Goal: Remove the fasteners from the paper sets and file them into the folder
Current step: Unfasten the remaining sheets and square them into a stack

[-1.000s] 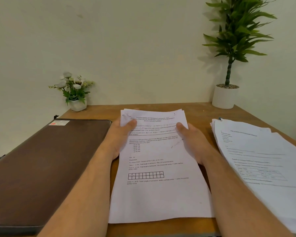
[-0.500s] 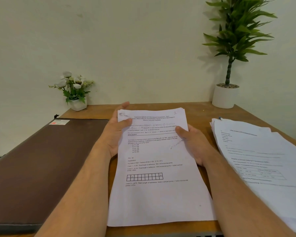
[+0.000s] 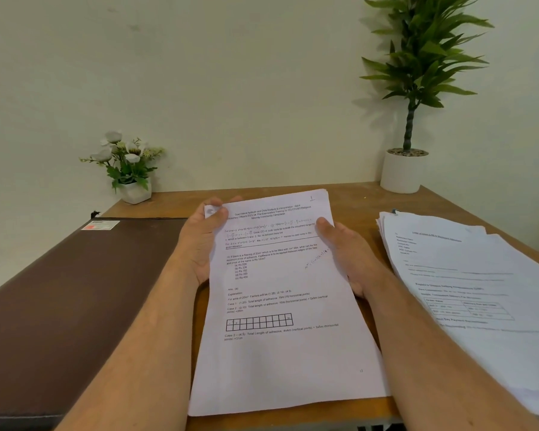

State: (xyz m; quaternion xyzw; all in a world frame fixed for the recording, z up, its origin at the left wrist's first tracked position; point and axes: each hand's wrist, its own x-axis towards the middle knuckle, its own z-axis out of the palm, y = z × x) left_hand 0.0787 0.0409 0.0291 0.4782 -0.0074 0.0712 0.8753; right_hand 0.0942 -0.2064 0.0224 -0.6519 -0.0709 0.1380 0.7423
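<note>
Since a second earlier, the left hand [image 3: 199, 244] had slid up to pinch the printed paper set [image 3: 280, 306] at its far-left corner, thumb on top. The right hand [image 3: 346, 256] gripped its right edge. The closed brown folder [image 3: 69, 293] lay left of both hands.

An office desk [image 3: 349, 194]: paper stacks [image 3: 479, 290], brown folder [image 3: 75, 290], potted plants [image 3: 414, 98].
</note>
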